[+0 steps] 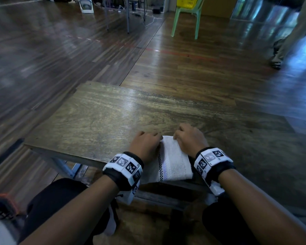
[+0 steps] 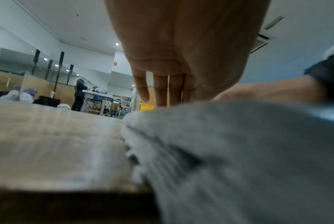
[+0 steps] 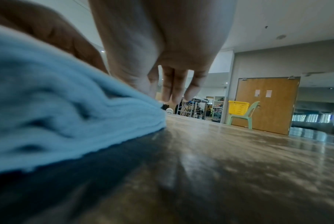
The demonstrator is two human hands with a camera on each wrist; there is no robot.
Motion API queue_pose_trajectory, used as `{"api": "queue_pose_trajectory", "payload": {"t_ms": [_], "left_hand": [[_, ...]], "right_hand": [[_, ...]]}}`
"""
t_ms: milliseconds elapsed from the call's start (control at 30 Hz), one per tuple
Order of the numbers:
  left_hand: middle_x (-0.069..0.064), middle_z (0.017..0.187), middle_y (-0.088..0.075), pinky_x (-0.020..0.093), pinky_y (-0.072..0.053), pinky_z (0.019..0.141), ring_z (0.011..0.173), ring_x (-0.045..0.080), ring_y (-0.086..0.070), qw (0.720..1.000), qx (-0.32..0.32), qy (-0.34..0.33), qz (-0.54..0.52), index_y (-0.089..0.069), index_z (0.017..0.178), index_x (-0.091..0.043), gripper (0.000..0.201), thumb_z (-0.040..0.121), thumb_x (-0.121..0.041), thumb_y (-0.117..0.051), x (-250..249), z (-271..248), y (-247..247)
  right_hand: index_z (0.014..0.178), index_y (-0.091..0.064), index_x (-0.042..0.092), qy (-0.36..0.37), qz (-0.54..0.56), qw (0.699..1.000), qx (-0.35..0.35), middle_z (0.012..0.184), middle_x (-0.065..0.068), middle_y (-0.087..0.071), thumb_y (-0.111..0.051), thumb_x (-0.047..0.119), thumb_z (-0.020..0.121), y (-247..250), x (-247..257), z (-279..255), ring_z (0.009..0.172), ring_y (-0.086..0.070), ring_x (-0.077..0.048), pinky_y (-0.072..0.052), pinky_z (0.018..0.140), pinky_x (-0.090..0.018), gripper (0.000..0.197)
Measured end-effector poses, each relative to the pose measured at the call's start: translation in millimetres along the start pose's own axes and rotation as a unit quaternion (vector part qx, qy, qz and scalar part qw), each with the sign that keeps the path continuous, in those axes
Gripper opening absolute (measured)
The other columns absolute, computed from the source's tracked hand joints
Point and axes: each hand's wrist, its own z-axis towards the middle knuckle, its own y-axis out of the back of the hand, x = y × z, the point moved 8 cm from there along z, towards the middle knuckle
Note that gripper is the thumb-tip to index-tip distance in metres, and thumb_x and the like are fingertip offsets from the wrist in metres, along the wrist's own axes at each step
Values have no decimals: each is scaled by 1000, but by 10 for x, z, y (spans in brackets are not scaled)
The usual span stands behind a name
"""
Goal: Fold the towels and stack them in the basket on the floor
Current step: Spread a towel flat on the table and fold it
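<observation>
A folded white towel with a checked stripe lies on the wooden table, its near end at the table's front edge. My left hand sits at the towel's far left corner; in the left wrist view its fingers point straight down behind the towel. My right hand sits at the far right corner, with its thumb lying on the towel and its fingers reaching down past the far edge. A dark basket with an orange rim stands on the floor at the lower left.
A green chair carrying a yellow basket stands far ahead. A person's legs are at the upper right. Table legs and cables lie at the back. White cloth hangs between my knees.
</observation>
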Motion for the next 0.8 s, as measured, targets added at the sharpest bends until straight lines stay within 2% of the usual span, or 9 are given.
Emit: {"api": "queue_pose_trajectory", "payload": {"t_ms": [100, 167, 200, 267, 333, 433, 533, 633, 800], "left_hand": [[3, 143, -43, 36, -26, 104, 131, 21, -38, 999, 38, 24, 1, -44, 132, -17, 40, 96, -32, -35, -100, -148, -178], [4, 153, -27, 37, -18, 110, 142, 19, -22, 998, 49, 44, -13, -30, 143, -15, 53, 97, -41, -20, -116, -225, -276], [4, 155, -21, 37, -15, 112, 144, 19, -16, 997, 52, 48, -17, -25, 146, -14, 63, 94, -46, -8, -124, -254, -311], [4, 157, -15, 37, -10, 115, 145, 18, -9, 997, 52, 49, -20, -18, 148, -13, 86, 77, -51, 13, -127, -289, -366], [2, 158, -9, 38, -5, 116, 146, 17, -3, 997, 57, 53, -11, -12, 149, -14, 93, 70, -51, 19, -108, -305, -423], [0, 159, -3, 38, 2, 117, 146, 15, 3, 996, 61, 69, -21, -7, 150, -16, 88, 73, -52, 18, -68, -324, -484], [-2, 159, 1, 40, 7, 116, 145, 13, 6, 992, 58, 93, -57, -4, 150, -17, 74, 86, -53, 4, 9, -325, -517], [-3, 158, 4, 42, 8, 116, 145, 11, 9, 989, 59, 111, -82, -3, 150, -18, 61, 98, -46, -15, 70, -310, -522], [-4, 158, 8, 45, 5, 116, 145, 12, 10, 983, 64, 142, -96, 0, 150, -19, 60, 98, -45, -16, 206, -309, -495]], "right_hand": [[108, -65, 14, -16, -56, 998, 6, 120, -6, -49, -47, 16, 90, -50, 84, -89, 113, -42, -26, -32, 84, -36, 25], [118, -58, 15, -26, -61, 997, 35, 128, -4, -45, -40, 23, 94, -120, 131, -167, 118, -38, -24, -32, 91, -39, 31], [125, -52, 15, -34, -53, 997, 46, 132, -3, -44, -36, 27, 96, -149, 145, -205, 121, -37, -23, -31, 94, -39, 35], [135, -42, 16, -47, -32, 997, 58, 140, -2, -39, -32, 32, 97, -208, 161, -278, 130, -33, -21, -30, 99, -40, 42], [141, -33, 16, -58, -9, 996, 63, 149, -2, -32, -26, 37, 98, -280, 165, -336, 139, -25, -19, -28, 105, -40, 49], [147, -23, 16, -79, 32, 994, 75, 156, 0, -18, -5, 46, 90, -392, 174, -396, 145, -12, -15, -20, 113, -40, 66], [149, -12, 18, -110, 67, 988, 84, 159, 3, -3, -15, 40, 99, -468, 164, -426, 146, -1, -12, -10, 117, -42, 55], [150, -5, 19, -123, 87, 984, 95, 159, 6, 5, -16, 39, 100, -507, 146, -431, 146, 6, -11, -3, 117, -43, 55], [150, 1, 21, -128, 98, 982, 95, 158, 8, 12, -15, 42, 99, -540, 75, -407, 145, 11, -12, 0, 118, -44, 57]]}}
